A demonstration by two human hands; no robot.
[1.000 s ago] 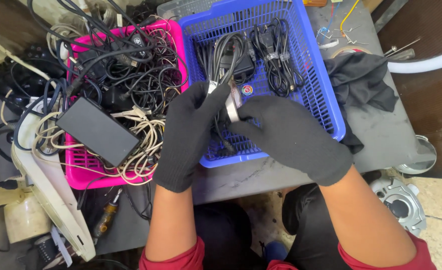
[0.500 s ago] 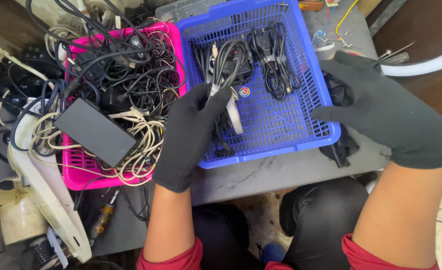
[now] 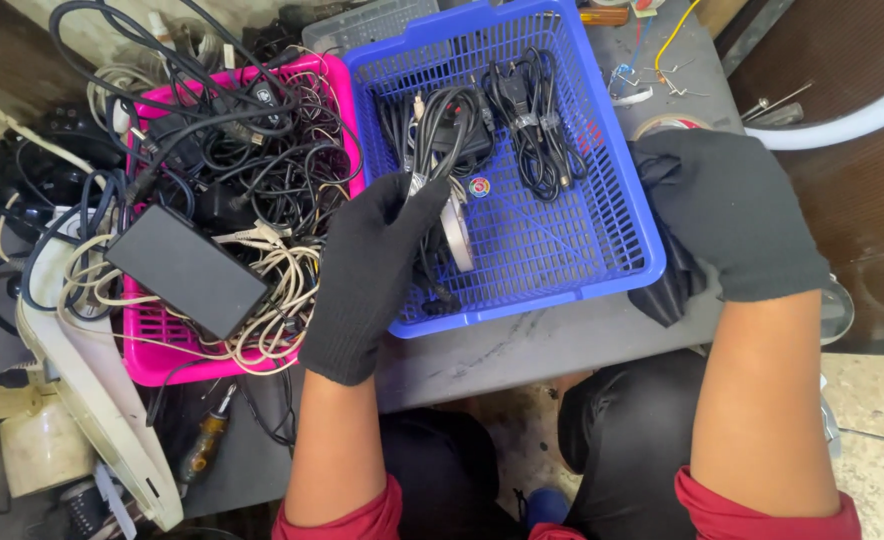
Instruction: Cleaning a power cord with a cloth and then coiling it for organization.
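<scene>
Black cable bundle [image 3: 440,150] in blue basket [image 3: 562,250]; black cloth [image 3: 667,285] at basket's 3 o'clock.
Cable coiled, gripped at basket's 9 o'clock side. Cloth crumpled on table edge under glove.

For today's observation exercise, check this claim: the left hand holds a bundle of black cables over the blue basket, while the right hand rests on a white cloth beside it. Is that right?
One detail is wrong. The head view shows the right hand on a black cloth, not a white one. The rest stands: the left hand holds the black cables over the blue basket.
</scene>
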